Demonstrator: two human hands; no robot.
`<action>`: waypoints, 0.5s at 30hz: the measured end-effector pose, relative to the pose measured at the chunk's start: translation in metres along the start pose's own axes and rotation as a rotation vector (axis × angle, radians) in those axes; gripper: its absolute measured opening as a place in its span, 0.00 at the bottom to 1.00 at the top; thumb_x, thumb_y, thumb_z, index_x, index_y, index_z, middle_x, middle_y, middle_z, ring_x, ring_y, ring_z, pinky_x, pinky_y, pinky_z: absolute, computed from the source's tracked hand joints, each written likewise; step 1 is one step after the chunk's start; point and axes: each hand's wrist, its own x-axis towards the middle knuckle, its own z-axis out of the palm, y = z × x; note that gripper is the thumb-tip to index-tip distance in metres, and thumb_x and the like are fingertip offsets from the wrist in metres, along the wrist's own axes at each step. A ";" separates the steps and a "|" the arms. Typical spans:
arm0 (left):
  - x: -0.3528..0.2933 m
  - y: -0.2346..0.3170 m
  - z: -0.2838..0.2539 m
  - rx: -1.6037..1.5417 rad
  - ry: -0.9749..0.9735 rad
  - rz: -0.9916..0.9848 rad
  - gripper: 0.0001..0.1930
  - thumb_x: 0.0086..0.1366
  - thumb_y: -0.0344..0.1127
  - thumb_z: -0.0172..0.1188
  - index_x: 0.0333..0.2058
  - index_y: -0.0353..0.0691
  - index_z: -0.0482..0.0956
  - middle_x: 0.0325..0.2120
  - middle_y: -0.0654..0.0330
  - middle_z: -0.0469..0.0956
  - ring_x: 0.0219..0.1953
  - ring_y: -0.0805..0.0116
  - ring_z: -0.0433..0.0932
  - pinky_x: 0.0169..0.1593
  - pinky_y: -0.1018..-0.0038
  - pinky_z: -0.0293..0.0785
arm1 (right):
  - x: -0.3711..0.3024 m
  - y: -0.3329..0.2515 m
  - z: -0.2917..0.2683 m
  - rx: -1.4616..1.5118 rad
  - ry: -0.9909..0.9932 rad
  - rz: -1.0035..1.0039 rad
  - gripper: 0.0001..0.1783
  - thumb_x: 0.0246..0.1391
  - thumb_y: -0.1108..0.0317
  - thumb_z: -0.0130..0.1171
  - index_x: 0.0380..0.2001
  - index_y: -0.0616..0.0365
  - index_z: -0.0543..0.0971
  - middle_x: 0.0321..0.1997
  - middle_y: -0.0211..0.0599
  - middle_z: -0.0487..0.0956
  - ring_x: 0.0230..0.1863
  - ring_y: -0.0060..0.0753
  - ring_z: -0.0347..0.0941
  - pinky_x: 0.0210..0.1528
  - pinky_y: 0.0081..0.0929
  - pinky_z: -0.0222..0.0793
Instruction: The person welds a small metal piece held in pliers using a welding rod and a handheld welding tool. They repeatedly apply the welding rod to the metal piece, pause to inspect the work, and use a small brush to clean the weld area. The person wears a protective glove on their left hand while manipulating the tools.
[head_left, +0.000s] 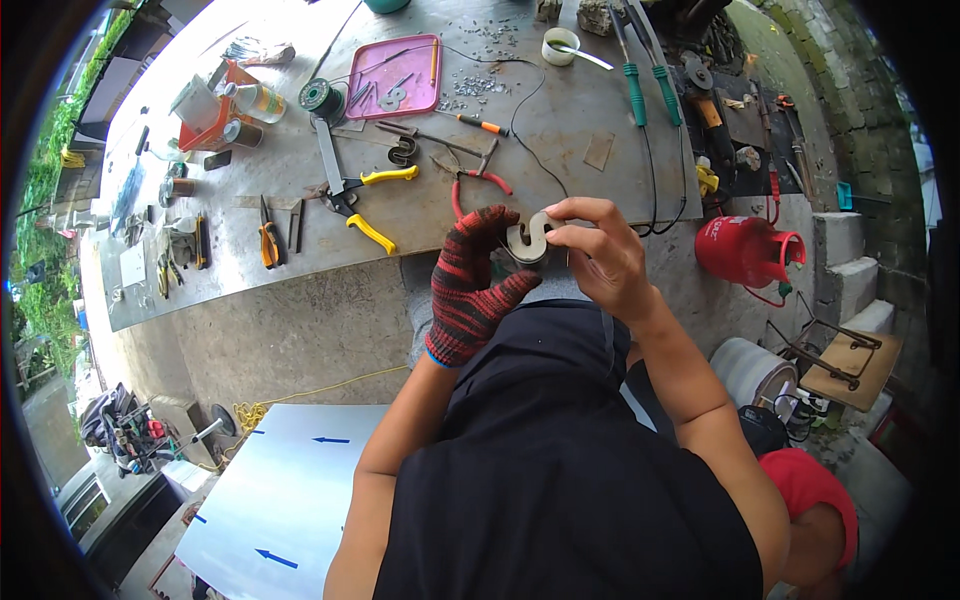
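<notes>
Between my two hands, at the near edge of the metal table, is a small S-shaped metal piece [527, 240] with a pale flat face and some depth at its side. My left hand [475, 285], in a red and black knit glove, is closed around its left side. The bare fingers of my right hand [600, 245] pinch its upper right part. Just beyond lie red-handled pincers [480, 180]. A dark curved metal strip [402, 151], also S-like, rests on the table past them.
On the metal table [560, 110] lie yellow-handled snips [365, 205], orange pliers [270, 245], a wire spool [318, 97], a pink tray [395, 75] and a white cup [560, 46]. A red gas cylinder [745, 248] stands at the right. Another person's red-covered head [810, 490] shows lower right.
</notes>
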 end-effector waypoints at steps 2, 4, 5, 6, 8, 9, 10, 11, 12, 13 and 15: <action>-0.002 0.001 0.001 0.030 -0.003 0.004 0.39 0.55 0.24 0.78 0.65 0.38 0.69 0.61 0.55 0.75 0.64 0.64 0.74 0.67 0.64 0.70 | -0.002 0.000 0.002 -0.002 0.010 -0.023 0.26 0.42 0.91 0.65 0.45 0.56 0.80 0.53 0.42 0.79 0.47 0.44 0.84 0.42 0.33 0.85; -0.005 -0.002 -0.002 0.010 0.001 -0.030 0.38 0.54 0.24 0.79 0.63 0.38 0.70 0.60 0.57 0.76 0.62 0.66 0.75 0.66 0.66 0.71 | -0.003 -0.002 0.002 0.000 0.009 -0.027 0.25 0.42 0.91 0.65 0.45 0.56 0.81 0.53 0.42 0.80 0.47 0.44 0.84 0.42 0.34 0.85; -0.006 -0.003 -0.003 0.001 0.003 -0.048 0.38 0.54 0.23 0.79 0.62 0.38 0.71 0.59 0.57 0.77 0.61 0.66 0.75 0.65 0.66 0.71 | -0.004 -0.003 0.002 0.002 0.004 -0.020 0.25 0.43 0.91 0.65 0.45 0.56 0.81 0.53 0.42 0.80 0.47 0.44 0.84 0.42 0.34 0.85; -0.007 -0.002 -0.003 -0.015 0.008 -0.058 0.36 0.54 0.23 0.79 0.61 0.38 0.73 0.57 0.58 0.78 0.60 0.67 0.75 0.64 0.66 0.71 | -0.004 -0.004 0.002 0.004 -0.001 -0.013 0.25 0.43 0.91 0.65 0.45 0.56 0.81 0.53 0.42 0.80 0.47 0.44 0.84 0.43 0.34 0.85; -0.007 0.000 -0.002 -0.049 0.019 -0.076 0.34 0.54 0.23 0.79 0.59 0.38 0.75 0.55 0.60 0.79 0.58 0.68 0.76 0.63 0.67 0.72 | -0.005 -0.005 0.003 0.013 -0.012 -0.015 0.25 0.44 0.91 0.65 0.46 0.56 0.81 0.53 0.42 0.80 0.47 0.44 0.84 0.44 0.34 0.85; -0.007 0.002 -0.002 -0.057 0.019 -0.081 0.32 0.54 0.23 0.79 0.57 0.38 0.76 0.54 0.60 0.79 0.56 0.68 0.77 0.62 0.67 0.73 | -0.006 -0.005 0.003 0.016 -0.017 -0.016 0.25 0.44 0.91 0.64 0.46 0.56 0.81 0.53 0.42 0.80 0.47 0.44 0.84 0.44 0.34 0.85; -0.006 0.003 -0.002 -0.065 0.018 -0.086 0.31 0.54 0.23 0.79 0.56 0.38 0.76 0.53 0.61 0.79 0.55 0.69 0.77 0.62 0.67 0.73 | -0.006 -0.005 0.003 0.015 -0.023 -0.017 0.25 0.44 0.91 0.64 0.46 0.56 0.81 0.53 0.42 0.80 0.47 0.43 0.84 0.44 0.34 0.85; -0.006 0.005 -0.002 -0.072 0.018 -0.091 0.30 0.54 0.23 0.79 0.55 0.38 0.77 0.52 0.61 0.79 0.54 0.69 0.77 0.61 0.68 0.73 | -0.006 -0.006 0.004 0.015 -0.028 -0.017 0.25 0.45 0.91 0.64 0.46 0.56 0.81 0.53 0.42 0.80 0.47 0.43 0.84 0.45 0.34 0.85; -0.007 0.007 -0.002 -0.100 0.021 -0.121 0.29 0.54 0.23 0.79 0.54 0.38 0.78 0.51 0.61 0.79 0.54 0.69 0.78 0.60 0.68 0.74 | -0.006 -0.007 0.004 0.014 -0.034 -0.017 0.25 0.45 0.91 0.64 0.46 0.57 0.81 0.53 0.42 0.80 0.47 0.43 0.84 0.45 0.34 0.85; -0.007 0.009 -0.001 -0.128 0.024 -0.150 0.28 0.54 0.23 0.79 0.53 0.38 0.78 0.50 0.61 0.79 0.53 0.70 0.78 0.59 0.68 0.75 | -0.006 -0.007 0.004 0.019 -0.039 -0.018 0.24 0.45 0.91 0.64 0.46 0.57 0.81 0.53 0.43 0.81 0.47 0.43 0.84 0.45 0.34 0.85; -0.007 0.011 -0.001 -0.181 0.026 -0.195 0.26 0.54 0.23 0.79 0.51 0.39 0.79 0.49 0.62 0.80 0.52 0.70 0.79 0.58 0.69 0.77 | -0.006 -0.007 0.005 0.029 -0.048 -0.019 0.24 0.46 0.91 0.64 0.46 0.58 0.81 0.52 0.43 0.81 0.47 0.43 0.84 0.45 0.33 0.85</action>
